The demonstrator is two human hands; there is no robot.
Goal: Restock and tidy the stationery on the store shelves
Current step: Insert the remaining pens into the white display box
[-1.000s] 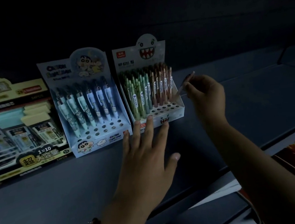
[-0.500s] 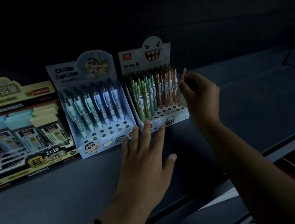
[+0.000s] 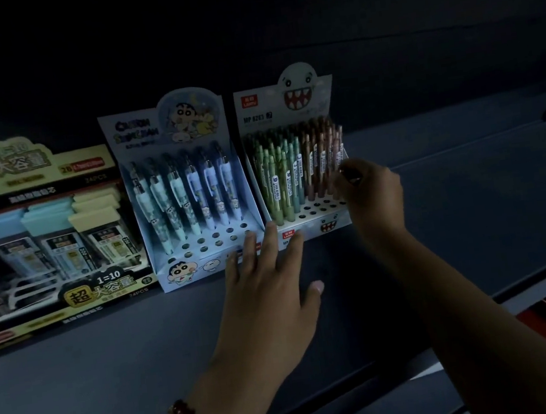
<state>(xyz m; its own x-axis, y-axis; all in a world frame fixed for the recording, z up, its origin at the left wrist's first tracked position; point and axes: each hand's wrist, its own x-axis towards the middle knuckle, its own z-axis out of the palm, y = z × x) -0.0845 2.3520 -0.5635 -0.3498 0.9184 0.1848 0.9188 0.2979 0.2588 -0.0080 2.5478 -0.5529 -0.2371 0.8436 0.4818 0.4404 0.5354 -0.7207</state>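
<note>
My left hand (image 3: 268,290) lay flat, fingers straight and spread, fingertips touching the front of the monster-face pencil box (image 3: 315,227). My right hand (image 3: 371,191) was at that box's right edge, fingers curled round a pinkish pencil (image 3: 337,161) in the rightmost row. Cartoon pen box (image 3: 201,250) sat just left of my left fingertips; lead-refill box (image 3: 44,235) further left.

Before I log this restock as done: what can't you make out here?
All head view:
- Whether the right hand holds a pencil: its curled fingers hide that, at the monster-face pencil box.
- Small print on the lead refill box: blurred, cut by the left edge.
- Shelf back wall: too dark.
</note>
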